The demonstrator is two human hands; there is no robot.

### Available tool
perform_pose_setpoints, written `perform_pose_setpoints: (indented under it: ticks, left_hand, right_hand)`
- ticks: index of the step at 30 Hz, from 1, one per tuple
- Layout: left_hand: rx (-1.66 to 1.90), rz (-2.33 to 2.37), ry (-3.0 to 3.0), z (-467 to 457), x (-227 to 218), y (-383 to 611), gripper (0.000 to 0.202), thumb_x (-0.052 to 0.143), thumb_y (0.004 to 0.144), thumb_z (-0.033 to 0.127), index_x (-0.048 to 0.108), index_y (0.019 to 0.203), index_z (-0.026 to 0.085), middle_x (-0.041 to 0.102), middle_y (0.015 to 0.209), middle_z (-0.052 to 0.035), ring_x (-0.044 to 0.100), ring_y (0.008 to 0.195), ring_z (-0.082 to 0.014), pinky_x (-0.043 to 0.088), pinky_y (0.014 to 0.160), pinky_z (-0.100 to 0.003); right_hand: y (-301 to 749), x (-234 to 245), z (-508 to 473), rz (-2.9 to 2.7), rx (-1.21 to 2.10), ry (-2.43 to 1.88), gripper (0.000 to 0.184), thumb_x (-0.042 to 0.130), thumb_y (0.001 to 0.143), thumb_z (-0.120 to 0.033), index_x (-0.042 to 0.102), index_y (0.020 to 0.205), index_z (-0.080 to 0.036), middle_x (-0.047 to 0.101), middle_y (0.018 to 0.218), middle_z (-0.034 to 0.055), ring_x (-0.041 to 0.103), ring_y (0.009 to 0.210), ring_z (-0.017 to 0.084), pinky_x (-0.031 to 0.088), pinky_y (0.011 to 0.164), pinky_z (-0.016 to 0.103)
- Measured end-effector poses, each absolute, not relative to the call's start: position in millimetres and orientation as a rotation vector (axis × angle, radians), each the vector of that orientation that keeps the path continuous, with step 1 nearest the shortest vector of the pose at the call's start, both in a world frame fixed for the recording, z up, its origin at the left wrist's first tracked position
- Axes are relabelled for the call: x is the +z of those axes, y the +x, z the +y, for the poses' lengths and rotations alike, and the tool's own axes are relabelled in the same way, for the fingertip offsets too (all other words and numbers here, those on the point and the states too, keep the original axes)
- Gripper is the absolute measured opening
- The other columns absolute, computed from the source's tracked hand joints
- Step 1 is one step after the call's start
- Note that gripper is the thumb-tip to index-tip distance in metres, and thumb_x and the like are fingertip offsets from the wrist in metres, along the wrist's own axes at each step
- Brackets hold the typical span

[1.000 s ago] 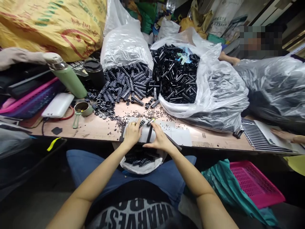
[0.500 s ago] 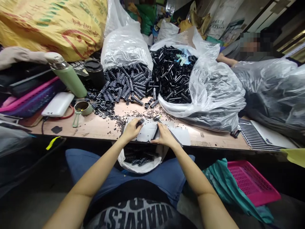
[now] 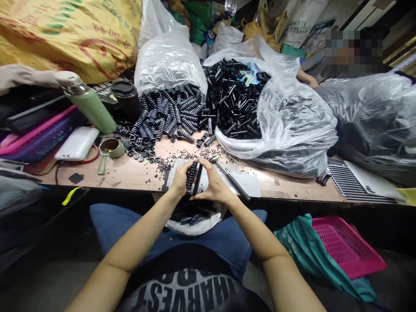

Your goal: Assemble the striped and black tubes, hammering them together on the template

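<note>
My left hand is closed around a black ribbed cylinder with rows of pale marks. Close beside that piece, my right hand grips a smooth black bar by its ends, between thumb and fingers. Both pieces stand lengthwise side by side; whether they touch or interlock I cannot tell. Under the hands lies a pale grey plate at the table's front edge. A hammer rests across it, right of my right hand. Below, a white bag on my lap holds more ribbed cylinders.
Ribbed cylinders are heaped behind the hands, with smooth black parts in a clear plastic bag. Tiny dark bits litter the wooden table. A green bottle and metal cup stand left. Another person's hand shows behind.
My right hand has moved left from beside the hammer, bringing the smooth bar against or near the ribbed cylinder. My left hand has turned its cylinder so its ribbed side faces me.
</note>
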State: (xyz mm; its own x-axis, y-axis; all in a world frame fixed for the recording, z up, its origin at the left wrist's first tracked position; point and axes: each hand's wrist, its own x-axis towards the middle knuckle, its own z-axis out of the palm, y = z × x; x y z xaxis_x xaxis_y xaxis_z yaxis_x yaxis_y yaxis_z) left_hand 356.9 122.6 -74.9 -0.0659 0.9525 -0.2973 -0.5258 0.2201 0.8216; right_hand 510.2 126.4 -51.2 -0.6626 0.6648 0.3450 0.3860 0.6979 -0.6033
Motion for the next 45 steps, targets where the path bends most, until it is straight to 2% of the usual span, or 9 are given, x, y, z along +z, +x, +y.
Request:
perform_pose_setpoints:
  ticks: [3,11,16,20,24,28,33,39,45]
  left_hand:
    - [1.306,1.045,0.494,119,-69,362,0.031,0.064,0.074,0.042,0.062,0.087,0.014,0.056,0.057,0.0023,0.055,0.04,-0.0128,0.043,0.037,-0.024]
    - [1.154,1.102,0.53,123,-67,362,0.028,0.063,0.077,0.041,0.06,0.085,0.014,0.055,0.053,0.0013,0.054,0.038,-0.0138,0.043,0.037,-0.023]
    - [1.149,1.248,0.905,121,-93,362,0.033,0.056,0.083,0.036,0.065,0.105,0.013,0.064,0.081,-0.0069,0.062,0.063,-0.0165,0.054,0.062,-0.032]
    - [1.125,1.548,1.775,111,-122,365,0.044,0.057,0.083,0.02,0.057,0.126,0.014,0.059,0.103,-0.0133,0.057,0.097,-0.0245,0.049,0.088,-0.041]
    - [0.897,1.539,2.322,116,-141,358,0.039,0.044,0.09,0.012,0.055,0.127,0.013,0.06,0.103,-0.0155,0.056,0.096,-0.0243,0.049,0.086,-0.041]
    - [0.791,1.418,2.551,128,-151,343,0.039,0.041,0.09,0.008,0.055,0.126,0.013,0.061,0.105,-0.0166,0.059,0.093,-0.0233,0.049,0.083,-0.04]
    - [0.841,1.352,2.553,133,-155,337,0.036,0.041,0.093,0.013,0.058,0.124,0.014,0.063,0.106,-0.0154,0.06,0.094,-0.0211,0.048,0.082,-0.036]
    - [0.603,1.656,2.612,116,-137,353,0.043,0.036,0.092,0.011,0.054,0.131,0.015,0.065,0.114,-0.0168,0.059,0.106,-0.0263,0.035,0.1,-0.052]
    - [0.473,1.619,2.704,96,-138,382,0.063,0.036,0.093,0.039,0.038,0.14,-0.003,0.04,0.145,-0.0251,0.026,0.14,-0.0333,0.014,0.115,-0.052]
  right_hand:
    - [502,-52,129,-2.346,0.686,-0.74,0.114,0.082,0.06,-0.046,0.012,0.146,-0.02,0.029,0.148,0.0183,0.027,0.141,0.029,0.026,0.117,0.046]
    - [498,-66,127,-2.262,0.759,-0.901,0.112,0.083,0.053,-0.025,0.019,0.145,-0.017,0.036,0.142,0.0178,0.034,0.135,0.03,0.032,0.113,0.046]
    - [492,-93,128,-2.218,0.69,-1.047,0.11,0.081,0.051,-0.025,0.022,0.143,-0.011,0.038,0.139,0.0203,0.035,0.133,0.032,0.031,0.112,0.049]
    - [494,-114,128,-2.195,0.56,-1.229,0.089,0.07,0.065,-0.023,0.026,0.141,-0.008,0.039,0.138,0.0228,0.036,0.132,0.032,0.031,0.111,0.05]
    - [528,-113,130,-2.216,0.322,-1.625,0.065,0.065,0.077,-0.029,0.04,0.134,-0.011,0.045,0.135,0.0221,0.04,0.128,0.034,0.036,0.103,0.052]
    - [572,-94,129,-2.083,0.115,-2.178,0.024,0.048,0.092,-0.032,0.057,0.103,-0.013,0.06,0.109,0.0198,0.055,0.106,0.031,0.043,0.086,0.042]
    - [576,-73,100,-2.0,0.519,-1.927,0.033,0.027,0.099,-0.042,0.052,0.099,-0.02,0.064,0.08,0.0046,0.061,0.073,0.019,0.04,0.066,0.027]
    - [561,-68,73,-2.143,0.519,-2.07,0.032,0.026,0.1,-0.038,0.051,0.094,-0.019,0.062,0.07,0.0042,0.058,0.06,0.018,0.031,0.057,0.025]
    - [529,-47,65,-2.213,0.502,-1.83,0.039,0.018,0.101,-0.039,0.051,0.104,-0.02,0.067,0.081,0.0064,0.063,0.069,0.018,0.036,0.061,0.025]
